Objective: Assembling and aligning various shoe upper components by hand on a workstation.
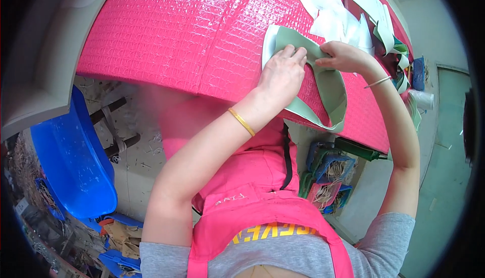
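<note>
A pale green, curved piece of flexible sheet material [333, 88], perhaps leather, lies near the front right edge of the pink table. Its long band bends round to the right and back along the table edge. A white layer [270, 43] shows along its left side. My left hand [283, 73] presses its curled fingers onto the green piece's left part. To its right, my right hand [346, 57] pinches the inner edge of the same piece between thumb and fingers. The left fingertips partly hide the material beneath them.
Glossy pink textured sheeting covers the table [166, 30]. White scraps [333, 17] lie at its far right, by more green pieces [401, 50]. A blue plastic chair [73, 156] stands at left. Baskets of strips [331, 169] sit below the table, and a grey machine edge [55, 40] rises far left.
</note>
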Action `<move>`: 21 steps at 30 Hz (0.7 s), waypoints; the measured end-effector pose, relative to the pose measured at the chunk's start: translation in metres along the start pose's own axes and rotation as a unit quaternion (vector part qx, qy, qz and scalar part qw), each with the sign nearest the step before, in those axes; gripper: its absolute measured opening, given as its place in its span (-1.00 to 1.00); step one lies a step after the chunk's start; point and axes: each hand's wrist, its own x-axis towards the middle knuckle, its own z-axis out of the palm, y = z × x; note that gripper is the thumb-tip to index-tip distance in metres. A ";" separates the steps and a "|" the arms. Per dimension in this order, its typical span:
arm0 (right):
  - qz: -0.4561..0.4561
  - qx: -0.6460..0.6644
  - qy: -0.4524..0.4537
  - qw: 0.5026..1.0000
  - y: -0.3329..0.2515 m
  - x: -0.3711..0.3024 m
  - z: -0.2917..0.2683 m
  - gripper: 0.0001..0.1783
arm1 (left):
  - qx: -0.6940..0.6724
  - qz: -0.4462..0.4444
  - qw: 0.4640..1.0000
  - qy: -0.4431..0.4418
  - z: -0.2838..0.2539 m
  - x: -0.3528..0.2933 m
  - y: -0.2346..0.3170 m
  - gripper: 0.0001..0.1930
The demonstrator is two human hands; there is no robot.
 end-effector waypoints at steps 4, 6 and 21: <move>-0.111 0.069 0.140 0.981 0.019 -0.021 0.026 -0.71 | -0.098 -0.047 0.994 -0.034 -0.018 0.021 0.006 -0.76; -0.062 -0.017 0.211 0.975 0.016 -0.032 0.041 -0.81 | -0.174 -0.082 0.981 -0.039 -0.031 0.053 0.009 -0.79; -0.216 -0.090 0.426 0.874 -0.037 -0.052 0.071 -0.68 | -0.316 0.076 0.879 -0.349 0.009 0.108 -0.030 -0.72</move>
